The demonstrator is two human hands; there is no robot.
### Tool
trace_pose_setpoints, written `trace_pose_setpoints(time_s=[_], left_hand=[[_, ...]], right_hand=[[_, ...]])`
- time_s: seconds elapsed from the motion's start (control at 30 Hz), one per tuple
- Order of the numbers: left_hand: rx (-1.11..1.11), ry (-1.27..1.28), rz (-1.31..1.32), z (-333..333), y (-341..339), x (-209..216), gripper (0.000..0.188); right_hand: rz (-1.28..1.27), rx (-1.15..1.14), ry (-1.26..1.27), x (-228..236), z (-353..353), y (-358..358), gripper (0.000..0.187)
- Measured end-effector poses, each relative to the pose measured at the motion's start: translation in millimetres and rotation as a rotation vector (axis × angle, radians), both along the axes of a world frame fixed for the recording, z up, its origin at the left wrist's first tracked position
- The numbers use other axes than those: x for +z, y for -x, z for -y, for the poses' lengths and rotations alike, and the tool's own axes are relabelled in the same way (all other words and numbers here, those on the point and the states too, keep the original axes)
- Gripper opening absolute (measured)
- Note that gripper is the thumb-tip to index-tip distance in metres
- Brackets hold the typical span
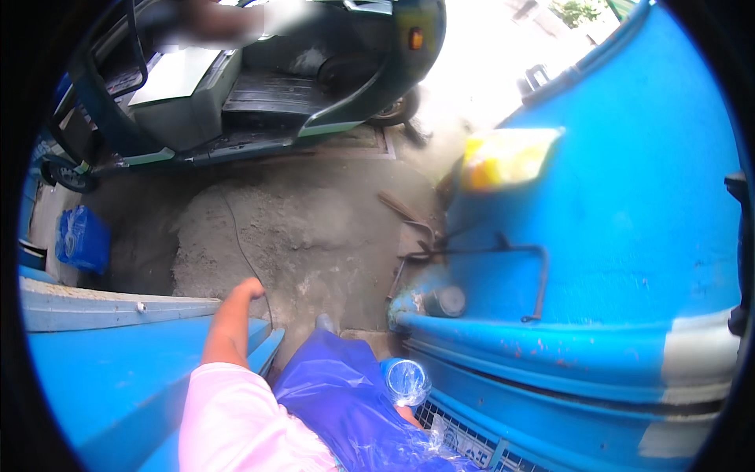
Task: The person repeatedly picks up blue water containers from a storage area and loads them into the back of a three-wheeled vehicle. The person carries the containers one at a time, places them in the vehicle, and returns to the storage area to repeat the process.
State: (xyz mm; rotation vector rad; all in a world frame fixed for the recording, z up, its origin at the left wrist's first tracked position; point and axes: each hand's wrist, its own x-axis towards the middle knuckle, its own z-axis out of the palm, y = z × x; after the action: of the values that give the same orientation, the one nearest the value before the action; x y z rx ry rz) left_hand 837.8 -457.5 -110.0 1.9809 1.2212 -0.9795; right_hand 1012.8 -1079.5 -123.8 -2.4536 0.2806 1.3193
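Note:
My left hand (253,289) reaches forward from a pink sleeve, over the end of a blue ledge with a white rail (118,305). Its fingers look curled, and what they close on is hidden. A thin dark cord (238,234) runs right beside it. Low on the right, only a part of my right hand (408,414) shows, just under a round blue container (406,379) with clear plastic around it. The hand seems to hold this container, though the fingers are out of sight. A shiny purple-blue apron (334,374) covers my front.
Ahead stands a dark green vehicle (275,106) with an open side; a blurred arm shows above. A grey heap (208,248) lies on the ground. On the right are a blue wall (629,220), a bent metal rod (543,275) and a yellow packet (511,160). A blue jug (82,240) stands left.

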Motion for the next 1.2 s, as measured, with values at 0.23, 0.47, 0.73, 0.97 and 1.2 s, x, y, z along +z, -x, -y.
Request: trace_pose_setpoints(time_s=[0.23,0.47,0.73,0.97,1.2], left_hand=[[0.27,-0.211,0.388,-116,23,80,0.041],[0.476,-0.378,0.387,-181,113,132,0.039],[0.707,-0.478,0.013,-137,205,141,0.035],[0.965,-0.455,0.256,-155,206,131,0.033],[1.075,-0.455,0.507,-244,226,80,0.034]], right_hand=[[-0.038,0.074,-0.07,33,-188,-94,0.036],[-0.093,0.275,-0.053,-34,-361,-191,0.031],[0.022,1.378,-0.027,-82,-547,-285,0.027],[0.048,2.056,-0.047,-109,-670,-285,0.027],[-0.039,1.935,0.177,-43,-802,-165,0.043]])
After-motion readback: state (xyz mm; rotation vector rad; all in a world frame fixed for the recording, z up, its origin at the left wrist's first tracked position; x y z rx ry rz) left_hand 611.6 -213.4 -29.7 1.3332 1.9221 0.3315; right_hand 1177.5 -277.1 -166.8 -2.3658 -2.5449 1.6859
